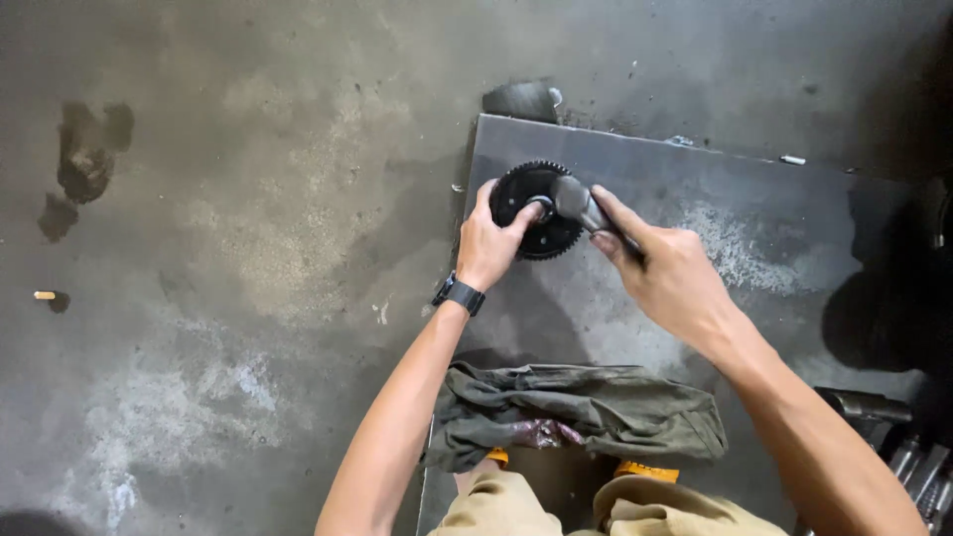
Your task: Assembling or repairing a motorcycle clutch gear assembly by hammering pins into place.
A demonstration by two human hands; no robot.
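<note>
Head view, looking straight down: nearest the camera are the person's knees in tan trousers (556, 508), with 2 orange bits showing just above them. Draped across the near end of a grey metal plate (695, 199) lies a crumpled olive-green rag (586, 412), with a small reddish patch in its folds.

Beyond the rag, both bare forearms reach out over the plate. The left hand (488, 243), with a black wristwatch (459, 294) on its wrist, is closed around the left edge of a dark toothed gear (531, 210) that lies flat on the plate near its far left corner; the thumb presses at the gear's hub. The right hand (667, 273) is clamped around the handle of a metal tool (581, 203), index finger stretched along it, and the tool's rounded grey head rests on the gear's centre. What kind of tool it is cannot be told for sure; it may be a small hammer or a socket driver.

To the right, at the frame's lower edge, some grey metal parts (908, 452) sit in shadow. Past the plate's far edge lies a dark block (521, 99). All of it rests on a stained concrete floor (248, 199), where a cigarette butt (44, 295) lies far off to the left near dark wet-looking blotches (84, 159).
</note>
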